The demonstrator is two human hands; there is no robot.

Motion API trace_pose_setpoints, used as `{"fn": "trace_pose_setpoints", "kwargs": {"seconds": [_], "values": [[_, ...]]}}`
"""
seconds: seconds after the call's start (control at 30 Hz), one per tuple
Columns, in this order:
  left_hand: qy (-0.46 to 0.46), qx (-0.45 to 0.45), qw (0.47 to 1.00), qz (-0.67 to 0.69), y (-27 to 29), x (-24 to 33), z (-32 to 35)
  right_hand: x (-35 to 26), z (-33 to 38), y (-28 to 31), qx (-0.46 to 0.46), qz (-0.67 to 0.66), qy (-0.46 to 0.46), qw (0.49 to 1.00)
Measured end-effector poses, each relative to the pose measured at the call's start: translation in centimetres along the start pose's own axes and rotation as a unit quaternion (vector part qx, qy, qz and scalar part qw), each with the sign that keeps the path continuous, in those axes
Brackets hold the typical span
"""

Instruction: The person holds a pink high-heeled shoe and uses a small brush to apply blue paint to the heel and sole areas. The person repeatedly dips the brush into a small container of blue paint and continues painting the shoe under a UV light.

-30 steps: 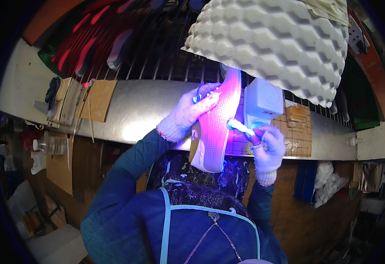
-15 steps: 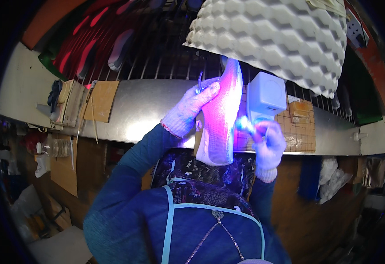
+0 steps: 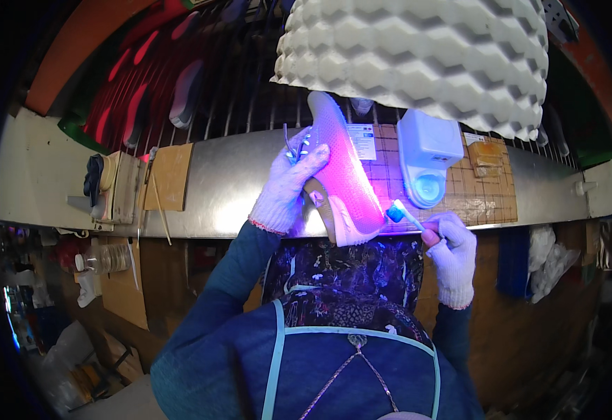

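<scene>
A knit shoe, lit pink and violet, is held up over the front of the metal bench with its toe pointing away from me. My left hand, in a white knit glove, is closed around its opening side; a thin dark strip sticks up beside the fingers. My right hand, gloved too, with a bare fingertip showing, pinches the handle of a small brush with blue bristles. The brush head is close beside the heel; whether it touches I cannot tell. Behind it stands a white dispenser with a round cup.
A white ridged sheet overhangs the rack of metal rods, where several soles lie. On the metal bench are a taped cardboard mat, a yellowish block, a cardboard piece and thin sticks at the left.
The shoe has tilted, its toe swinging left and its heel right. My right hand has moved right and down with the brush, which has gone from the shoe's side to near the heel.
</scene>
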State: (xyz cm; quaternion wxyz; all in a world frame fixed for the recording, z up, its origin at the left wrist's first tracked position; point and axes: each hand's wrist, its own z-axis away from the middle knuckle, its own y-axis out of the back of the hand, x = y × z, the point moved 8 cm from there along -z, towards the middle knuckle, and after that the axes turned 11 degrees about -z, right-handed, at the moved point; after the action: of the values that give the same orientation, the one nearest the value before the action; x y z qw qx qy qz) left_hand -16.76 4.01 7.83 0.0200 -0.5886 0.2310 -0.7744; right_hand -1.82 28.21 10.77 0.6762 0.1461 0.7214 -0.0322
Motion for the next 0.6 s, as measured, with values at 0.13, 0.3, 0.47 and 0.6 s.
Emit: {"fn": "trace_pose_setpoints", "kwargs": {"seconds": [0.13,0.3,0.47,0.6], "values": [[-0.012,0.001,1.0,0.024,0.4,0.0,0.0,-0.2,0.6,0.0,0.02,0.022,-0.015,0.999],[-0.025,0.02,0.999,-0.016,0.8,-0.2,0.0,0.9,0.0,-0.8,0.03,0.098,0.007,0.995],[-0.026,0.013,0.999,-0.028,0.5,-0.5,-0.1,0.7,-1.3,-1.2,0.037,0.121,0.06,0.99],[-0.033,-0.009,0.997,-0.075,0.0,-0.4,0.0,0.1,-2.4,-1.6,0.037,0.127,0.103,0.986]]}}
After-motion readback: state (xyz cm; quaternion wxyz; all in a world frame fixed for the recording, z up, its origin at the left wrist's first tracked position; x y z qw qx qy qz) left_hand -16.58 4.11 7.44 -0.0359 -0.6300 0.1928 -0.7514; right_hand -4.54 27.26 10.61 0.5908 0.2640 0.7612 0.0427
